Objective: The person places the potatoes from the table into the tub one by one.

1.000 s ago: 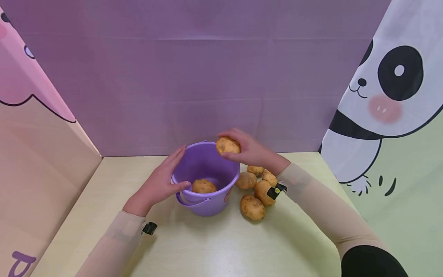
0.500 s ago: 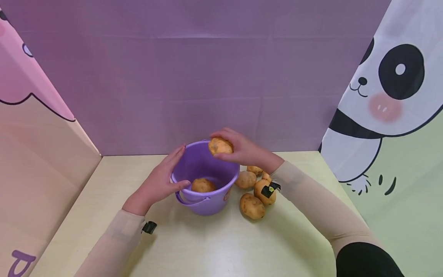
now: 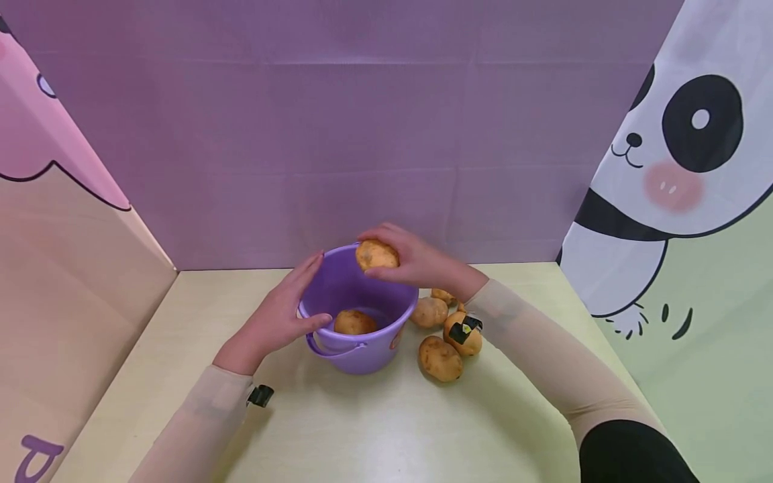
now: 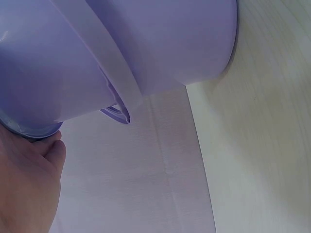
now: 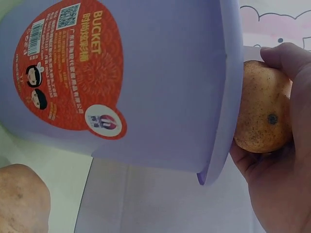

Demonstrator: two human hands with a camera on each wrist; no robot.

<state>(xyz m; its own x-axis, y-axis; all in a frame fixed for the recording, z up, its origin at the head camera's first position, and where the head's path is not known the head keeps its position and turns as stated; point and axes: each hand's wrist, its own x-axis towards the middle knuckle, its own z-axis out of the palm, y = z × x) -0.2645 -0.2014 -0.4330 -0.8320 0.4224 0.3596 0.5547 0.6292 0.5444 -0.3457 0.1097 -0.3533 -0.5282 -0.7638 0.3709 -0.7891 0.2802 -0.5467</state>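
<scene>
Nearest, a beige L sleeve [image 3: 193, 422] & R sleeve [image 3: 537, 355] reach over the bench [image 3: 386, 436]. Then a front potato [image 3: 441, 359], long axis slanting far L to near R, & a bunch of potatoes [image 3: 430, 313] partly behind the R sleeve, all betw. the bucket & the bench's R edge, closer to the bucket. The purple bucket [image 3: 362, 361] stands upright toward the back edge, mouth up, handle [image 3: 323, 354] hanging on the near side, red label [image 5: 68, 68] facing R. Inside, a lower potato [image 3: 355, 323] lies w/ long axis approx. L–R. L hand [image 3: 274, 323] is spread on the L rim, thumb apart, fingertips toward the back edge. R hand [image 3: 413, 260] pinches the held potato [image 3: 377, 255] betw. thumb & fingers at the mouth's far side, long axis approx. parallel to the back edge, free end pointing L; can't tell if it touches the rim. Beyond: purple backdrop [image 3: 374, 134].
</scene>
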